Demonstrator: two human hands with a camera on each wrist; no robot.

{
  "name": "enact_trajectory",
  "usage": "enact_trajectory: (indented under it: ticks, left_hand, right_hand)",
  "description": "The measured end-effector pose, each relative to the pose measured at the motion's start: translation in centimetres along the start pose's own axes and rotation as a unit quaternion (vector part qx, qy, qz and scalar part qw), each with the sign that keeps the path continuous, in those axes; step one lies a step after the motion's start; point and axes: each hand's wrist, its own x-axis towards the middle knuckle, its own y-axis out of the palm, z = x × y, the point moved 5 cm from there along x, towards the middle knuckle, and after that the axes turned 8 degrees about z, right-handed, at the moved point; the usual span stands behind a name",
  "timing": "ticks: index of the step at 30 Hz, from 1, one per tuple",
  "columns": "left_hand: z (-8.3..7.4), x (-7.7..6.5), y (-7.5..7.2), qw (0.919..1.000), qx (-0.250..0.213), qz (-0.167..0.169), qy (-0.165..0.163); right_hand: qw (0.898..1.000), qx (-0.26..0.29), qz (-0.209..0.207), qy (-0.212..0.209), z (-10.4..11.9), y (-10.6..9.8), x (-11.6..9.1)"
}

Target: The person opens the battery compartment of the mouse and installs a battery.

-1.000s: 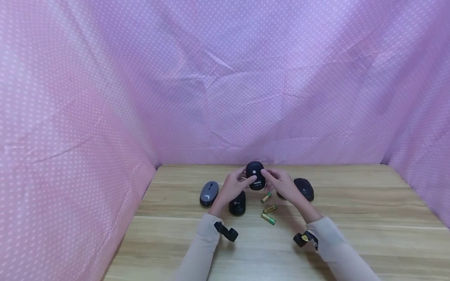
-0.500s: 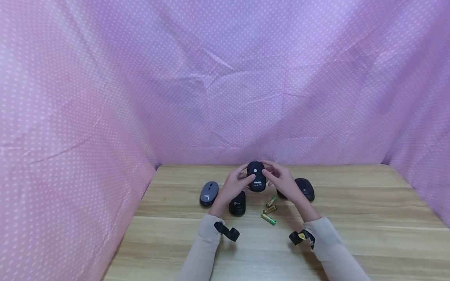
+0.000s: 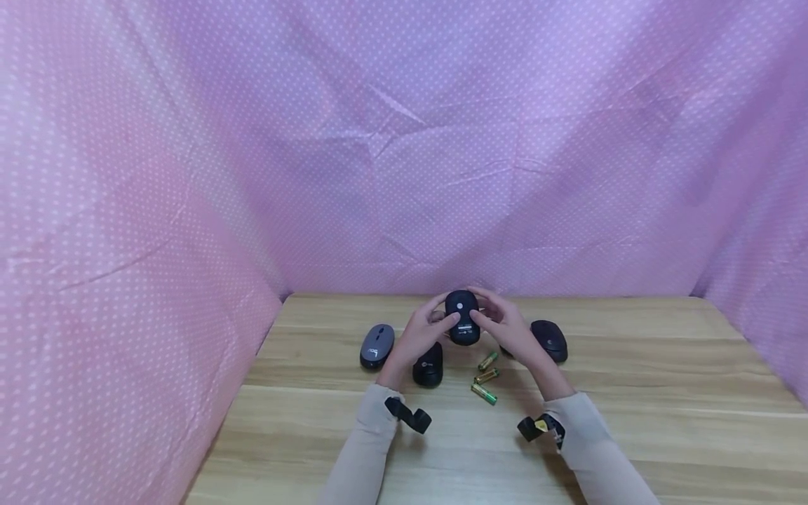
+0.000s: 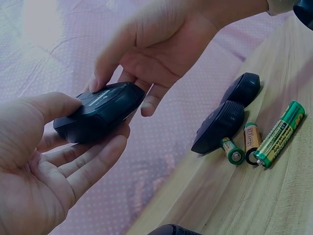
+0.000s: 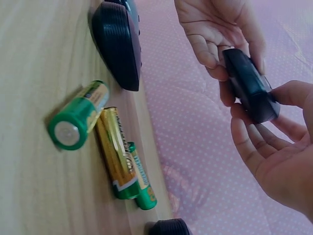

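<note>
Between both hands, above the table's far part, a black computer mouse [image 3: 463, 330] is held with its label side up. My left hand [image 3: 424, 333] grips its left side, thumb on the underside and fingers beneath, as the left wrist view shows. My right hand [image 3: 508, 330] pinches the opposite side, with its thumb [image 4: 98, 81] on the label face. In the right wrist view the same mouse [image 5: 249, 88] appears edge-on between the hands. Three green-and-gold batteries lie below the hands: one nearest the mouse [image 3: 488, 361], a middle battery [image 3: 486, 376] and a front battery [image 3: 484, 393].
A grey mouse [image 3: 377, 346] rests at the left on the wooden table [image 3: 303, 421]. A black mouse [image 3: 428, 366] sits by my left wrist. Right of my right hand is another black mouse [image 3: 549, 341], with one more partly hidden behind that hand. Pink dotted cloth [image 3: 404, 175] surrounds the table.
The mouse has shifted slightly right with both hands. The right index finger has come up to its far end. The battery nearest the mouse has turned and moved right, coming closer to the middle battery.
</note>
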Motion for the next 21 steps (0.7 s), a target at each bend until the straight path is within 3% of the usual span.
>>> enact_trajectory:
  ticks: [12,21]
  left_hand:
    - [0.22,0.11,0.1,0.9992,0.032,0.009,0.022]
    - [0.12,-0.01,0.32,0.9996,0.026,0.006,0.012]
  right_hand:
    - [1.0,0.002,-0.019,-0.005,-0.26,0.14,-0.2]
    - [0.999,-0.016,-0.035,0.0,-0.52,0.32,-0.31]
